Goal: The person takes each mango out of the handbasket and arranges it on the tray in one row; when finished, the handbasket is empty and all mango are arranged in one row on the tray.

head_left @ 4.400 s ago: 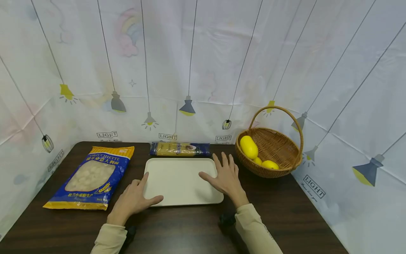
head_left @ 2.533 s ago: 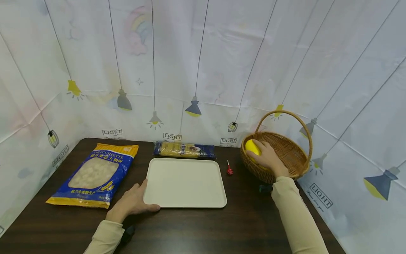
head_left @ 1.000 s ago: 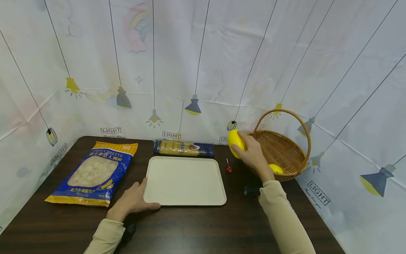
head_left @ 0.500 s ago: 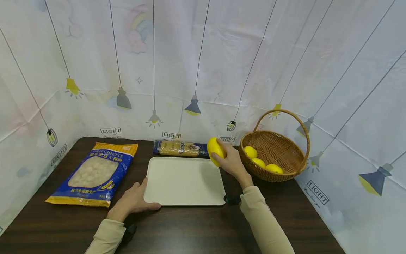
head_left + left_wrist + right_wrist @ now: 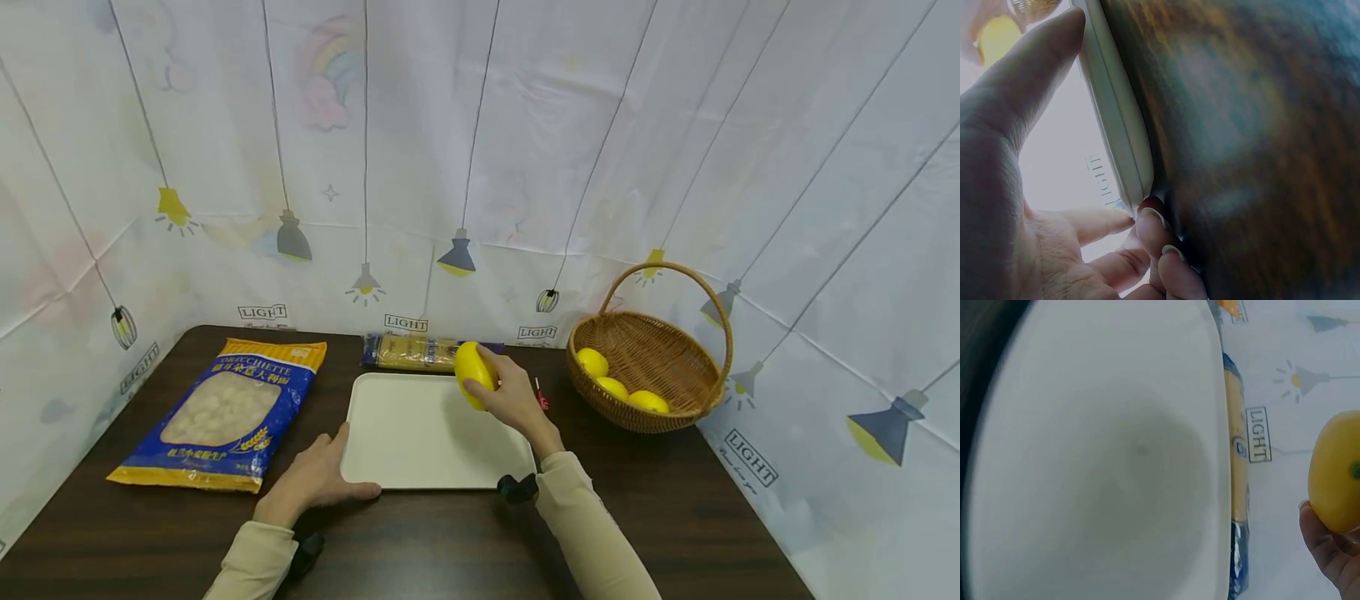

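My right hand [image 5: 513,396] holds an oblong yellow fruit [image 5: 474,375] above the right half of the cream tray [image 5: 397,433]. A small green stem spot shows on the fruit [image 5: 1338,472] in the right wrist view, where my fingertips [image 5: 1313,528] are against its lower side. At the tray's near left corner rests my left hand [image 5: 315,475], its thumb stretched along the near edge and its index finger at the left side. The left wrist view has the thumb and fingertips touching the tray's rim [image 5: 1113,112], with the other fingers bent on the table.
A wicker basket [image 5: 675,367] with several lemons [image 5: 648,402] stands at the right. Behind the tray lies a long pasta packet [image 5: 408,353], partly hidden by the fruit. A blue orecchiette bag [image 5: 217,408] lies left, and a red lollipop [image 5: 541,395] shows beside my right wrist.
My right hand reached into the basket, took the oblong yellow fruit out and carried it left until over the tray. My left hand settled against the tray's corner and has stayed there.
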{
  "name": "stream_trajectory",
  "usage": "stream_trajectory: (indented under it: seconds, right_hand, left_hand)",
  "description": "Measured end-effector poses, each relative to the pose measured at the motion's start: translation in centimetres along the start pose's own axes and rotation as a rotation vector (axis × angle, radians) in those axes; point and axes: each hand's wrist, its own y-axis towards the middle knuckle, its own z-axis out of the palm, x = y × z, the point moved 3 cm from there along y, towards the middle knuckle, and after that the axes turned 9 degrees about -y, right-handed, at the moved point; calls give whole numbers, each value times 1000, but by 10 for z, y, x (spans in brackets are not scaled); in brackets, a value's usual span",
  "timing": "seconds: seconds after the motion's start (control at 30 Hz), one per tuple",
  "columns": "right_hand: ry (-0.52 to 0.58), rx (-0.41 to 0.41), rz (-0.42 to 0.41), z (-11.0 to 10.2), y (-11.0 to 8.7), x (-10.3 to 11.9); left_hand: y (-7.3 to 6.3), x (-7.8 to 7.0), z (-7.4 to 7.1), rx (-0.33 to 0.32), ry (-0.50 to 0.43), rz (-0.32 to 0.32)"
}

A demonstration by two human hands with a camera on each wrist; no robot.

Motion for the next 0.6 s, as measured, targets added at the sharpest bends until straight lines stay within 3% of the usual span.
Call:
stream_trajectory:
  seconds: [0.2,0.6]
  right_hand:
    - [-31,36,-18,20,0,11]
    - [25,180,-34,61,6,35]
  left_hand:
    - [-1,-1,-1,2,-9,-2]
    - [0,1,0,11,-13,-21]
